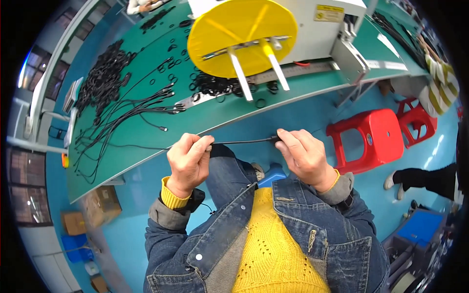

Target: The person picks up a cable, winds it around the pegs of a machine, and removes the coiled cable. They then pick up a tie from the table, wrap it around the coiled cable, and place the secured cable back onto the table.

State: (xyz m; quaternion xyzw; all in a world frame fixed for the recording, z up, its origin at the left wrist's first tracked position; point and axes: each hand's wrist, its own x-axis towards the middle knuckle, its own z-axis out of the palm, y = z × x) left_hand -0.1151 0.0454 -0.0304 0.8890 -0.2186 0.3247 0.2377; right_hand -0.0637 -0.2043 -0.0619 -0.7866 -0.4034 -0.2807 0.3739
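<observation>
Fingers (pixel 290 139) of left hand (pixel 187 162) and right hand (pixel 308 158) pinch a black cable (pixel 242 142), partly hiding its thicker part (pixel 274 139).

We counted two hands, one left hand (pixel 186 158) and one right hand (pixel 304 157), with one black cord (pixel 239 142) going between them. Ahead of both hands we saw one green table (pixel 200 117), one white machine (pixel 312 44), one big yellow wheel (pixel 244 24) and two white sticks (pixel 239 73) poking out from it. To the right of the right hand we found two red stools (pixel 383 136). Low down, left of the left hand, we spotted at least two brown boxes (pixel 103 202). Up and left of the left hand, the loose black cords (pixel 137 110) were more than five, and we could not count the black rings (pixel 215 85) farther ahead.
</observation>
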